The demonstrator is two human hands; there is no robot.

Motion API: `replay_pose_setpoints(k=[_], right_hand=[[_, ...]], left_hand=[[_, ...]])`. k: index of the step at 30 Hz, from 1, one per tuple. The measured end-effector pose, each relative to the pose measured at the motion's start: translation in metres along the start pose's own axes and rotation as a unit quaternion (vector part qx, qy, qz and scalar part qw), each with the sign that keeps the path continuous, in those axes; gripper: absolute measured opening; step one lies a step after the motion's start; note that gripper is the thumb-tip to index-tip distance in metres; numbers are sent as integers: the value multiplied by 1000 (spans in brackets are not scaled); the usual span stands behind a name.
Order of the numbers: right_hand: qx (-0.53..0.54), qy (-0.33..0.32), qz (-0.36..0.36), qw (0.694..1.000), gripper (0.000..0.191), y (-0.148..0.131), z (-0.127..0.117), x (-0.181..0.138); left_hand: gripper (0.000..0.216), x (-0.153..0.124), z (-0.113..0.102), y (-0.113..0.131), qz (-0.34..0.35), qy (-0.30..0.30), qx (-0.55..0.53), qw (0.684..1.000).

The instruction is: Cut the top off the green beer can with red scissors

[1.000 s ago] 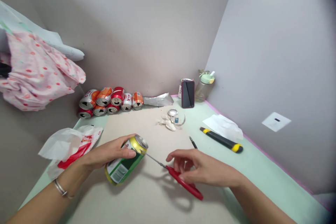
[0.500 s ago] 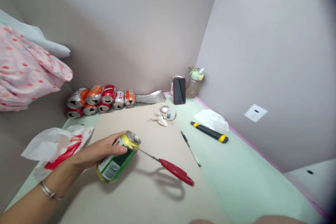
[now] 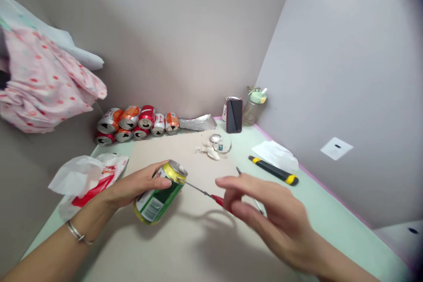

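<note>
My left hand (image 3: 135, 185) is wrapped round a green and yellow drink can (image 3: 158, 198), which is tilted with its top toward the right. The blades of red-handled scissors (image 3: 205, 194) are stuck into the can's top, and their handles hang above the brown board (image 3: 185, 246). My right hand (image 3: 264, 216) hovers in front of the scissor handles with its fingers stretched out and apart, holding nothing; it hides most of the handles.
Several empty cans (image 3: 135, 122) are stacked at the back wall. A white and red plastic bag (image 3: 86, 178) lies left. A yellow-black utility knife (image 3: 273, 170), a pen (image 3: 238, 171), tissue (image 3: 276, 154), a phone (image 3: 234, 116), a bottle (image 3: 254, 105) and can scraps (image 3: 214, 147) lie beyond.
My right hand left the scissor handles and went out of view, then came back in front of them, open. The scissors stayed stuck in the can held by my left hand.
</note>
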State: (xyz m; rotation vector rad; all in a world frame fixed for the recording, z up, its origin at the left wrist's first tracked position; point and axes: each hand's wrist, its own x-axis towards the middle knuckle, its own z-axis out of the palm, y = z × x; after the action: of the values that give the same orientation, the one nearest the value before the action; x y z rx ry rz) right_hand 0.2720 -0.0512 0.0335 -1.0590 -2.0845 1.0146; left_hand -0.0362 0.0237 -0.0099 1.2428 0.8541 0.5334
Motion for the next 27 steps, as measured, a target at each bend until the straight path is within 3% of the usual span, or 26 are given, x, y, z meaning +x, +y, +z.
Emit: replay_pose_setpoints(k=[3,7,13,17,20,22,27], right_hand=[[-39,25,14,999,36,18,-3,26],[9,-58,69,996,37,42,-7,29],[64,-168,119,976,38,54,-20,30],[54,-213,121,968,49,54,-5,34],[54,-188,116,974,38,52,11,35],[51,-153,111,981,33,50,17,35],[25,-139,104,985,41,44,19,31]], left_hand=[[52,0,-1,0,10,19,-3,1000],[59,1,-3,-3,11,41,-9,999],[64,3,-5,-6,-6,53,-2,999],[58,6,3,-2,2,61,120,991],[53,9,10,1,18,123,225,966],[56,10,11,3,19,151,233,961],[59,5,6,6,-9,91,152,984]])
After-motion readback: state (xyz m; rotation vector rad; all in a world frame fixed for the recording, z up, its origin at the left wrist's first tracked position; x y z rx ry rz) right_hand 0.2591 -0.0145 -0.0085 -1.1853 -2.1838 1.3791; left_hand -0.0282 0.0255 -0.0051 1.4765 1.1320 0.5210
